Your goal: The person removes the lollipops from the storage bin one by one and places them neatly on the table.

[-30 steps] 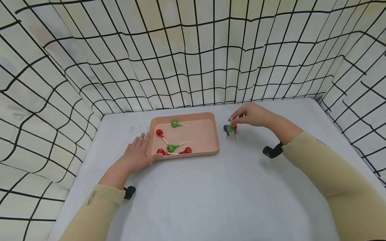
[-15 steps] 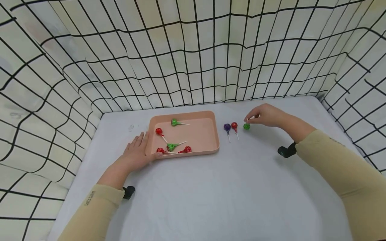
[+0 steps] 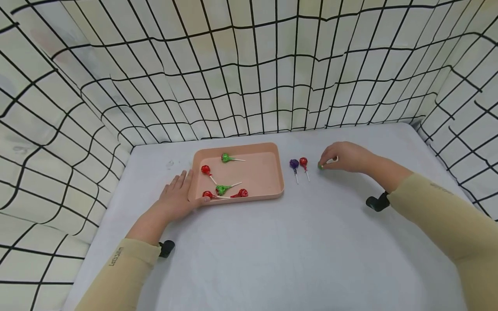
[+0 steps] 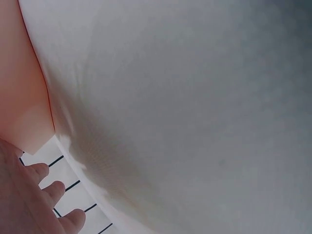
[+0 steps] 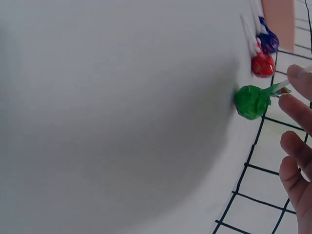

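Observation:
My right hand (image 3: 344, 156) pinches the stick of a green lollipop (image 5: 251, 102) between thumb and index finger, its wrapped head down at the table. In the head view that lollipop is mostly hidden by the fingers. Just left of it lie a red lollipop (image 3: 303, 162) and a purple lollipop (image 3: 294, 164), side by side, sticks toward me. My left hand (image 3: 176, 199) rests with straight, spread fingers at the left end of a pink tray (image 3: 264, 172), thumb on its front rim. Inside the tray are a green lollipop (image 3: 225, 158), a red lollipop (image 3: 205, 169) and several others.
A white cloth covers the table (image 3: 272, 250). Behind it and on both sides stand white walls with a black grid (image 3: 268, 86). A dark wrist camera (image 3: 377, 202) sits under the right wrist, another dark camera (image 3: 166, 249) by the left.
My right hand has moved right with the green lollipop, away from the red and purple ones, and lowered it to the table. The left hand and tray have stayed put.

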Available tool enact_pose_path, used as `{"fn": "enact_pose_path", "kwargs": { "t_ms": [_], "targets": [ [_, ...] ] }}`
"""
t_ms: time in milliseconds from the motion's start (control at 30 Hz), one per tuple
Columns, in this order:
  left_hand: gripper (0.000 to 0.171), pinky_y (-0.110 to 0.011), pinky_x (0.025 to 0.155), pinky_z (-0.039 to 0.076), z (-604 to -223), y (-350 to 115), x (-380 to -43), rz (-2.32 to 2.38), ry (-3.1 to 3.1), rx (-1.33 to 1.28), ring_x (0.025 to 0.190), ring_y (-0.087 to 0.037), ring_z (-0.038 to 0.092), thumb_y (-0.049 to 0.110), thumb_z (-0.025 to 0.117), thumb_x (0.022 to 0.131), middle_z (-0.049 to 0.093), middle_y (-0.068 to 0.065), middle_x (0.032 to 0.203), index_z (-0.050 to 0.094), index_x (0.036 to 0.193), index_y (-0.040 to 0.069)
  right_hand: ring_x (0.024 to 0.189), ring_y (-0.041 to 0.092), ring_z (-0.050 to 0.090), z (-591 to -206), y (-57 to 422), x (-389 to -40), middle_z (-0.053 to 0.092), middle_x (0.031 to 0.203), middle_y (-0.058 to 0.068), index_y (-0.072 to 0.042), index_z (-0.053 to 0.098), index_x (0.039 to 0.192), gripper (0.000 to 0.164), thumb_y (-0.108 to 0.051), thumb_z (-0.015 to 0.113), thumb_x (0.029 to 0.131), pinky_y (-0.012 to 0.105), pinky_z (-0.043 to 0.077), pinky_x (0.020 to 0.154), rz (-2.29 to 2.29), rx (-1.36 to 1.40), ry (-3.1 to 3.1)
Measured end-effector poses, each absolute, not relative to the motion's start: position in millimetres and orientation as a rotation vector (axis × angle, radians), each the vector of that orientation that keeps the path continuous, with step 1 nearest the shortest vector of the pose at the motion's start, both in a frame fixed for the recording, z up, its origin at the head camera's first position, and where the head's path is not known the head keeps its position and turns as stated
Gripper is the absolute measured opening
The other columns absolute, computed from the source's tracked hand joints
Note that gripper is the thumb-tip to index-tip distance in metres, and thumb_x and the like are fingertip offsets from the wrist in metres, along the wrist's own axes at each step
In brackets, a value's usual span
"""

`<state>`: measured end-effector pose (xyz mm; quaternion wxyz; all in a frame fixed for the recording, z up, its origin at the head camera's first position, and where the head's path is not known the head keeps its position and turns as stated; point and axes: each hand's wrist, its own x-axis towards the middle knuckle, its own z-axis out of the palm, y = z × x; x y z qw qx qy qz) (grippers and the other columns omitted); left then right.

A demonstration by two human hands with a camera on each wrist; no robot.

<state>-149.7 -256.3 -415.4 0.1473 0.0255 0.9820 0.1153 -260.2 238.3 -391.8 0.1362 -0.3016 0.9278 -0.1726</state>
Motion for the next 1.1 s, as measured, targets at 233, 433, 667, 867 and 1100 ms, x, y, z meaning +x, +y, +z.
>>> {"fn": "enact_pose_path", "kwargs": {
  "t_ms": [233,433,667,867,1100],
  "targets": [
    [0.113,-0.067,0.116,0.003,-415,-256,-149,0.304,2.829,0.070,0.147,-0.049,0.000,0.074,0.051,0.087,0.003,-0.027,0.162,-0.001,0.158,0.003,0.107,0.023,0.057,-401,239,-247,0.067,0.108,-0.002,-0.026,0.080,0.100,0.016,-0.019,0.079,0.085,0.046,0.050,0.094,-0.342,-0.996,2.669],
    [0.110,-0.066,0.116,0.004,-415,-256,-149,0.285,2.833,0.088,0.148,-0.048,0.001,0.071,0.051,0.089,0.003,-0.027,0.163,0.000,0.158,0.003,0.107,0.022,0.058,-406,240,-244,0.067,0.106,-0.003,-0.027,0.080,0.098,0.014,-0.020,0.079,0.085,0.046,0.050,0.094,-0.348,-1.003,2.657],
    [0.107,-0.066,0.116,0.004,-415,-256,-148,0.286,2.835,0.097,0.148,-0.048,0.001,0.067,0.052,0.091,0.004,-0.027,0.163,0.000,0.158,0.003,0.103,0.020,0.060,-400,244,-245,0.068,0.105,-0.005,-0.024,0.080,0.099,0.014,-0.019,0.078,0.086,0.043,0.053,0.091,-0.391,-1.011,2.656],
    [0.110,-0.066,0.116,0.004,-417,-256,-148,0.289,2.833,0.082,0.148,-0.048,0.001,0.071,0.052,0.088,0.004,-0.026,0.163,0.000,0.158,0.002,0.093,0.020,0.059,-395,246,-249,0.067,0.102,-0.005,-0.024,0.080,0.101,0.015,-0.022,0.079,0.086,0.037,0.053,0.081,-0.431,-0.921,2.665],
    [0.113,-0.066,0.116,0.002,-417,-256,-148,0.296,2.833,0.069,0.148,-0.048,0.000,0.073,0.051,0.087,0.004,-0.027,0.162,-0.001,0.158,0.003,0.087,0.019,0.056,-393,250,-251,0.069,0.104,-0.004,-0.022,0.080,0.105,0.019,-0.027,0.079,0.086,0.034,0.050,0.074,-0.441,-0.792,2.706]
  ]
}}
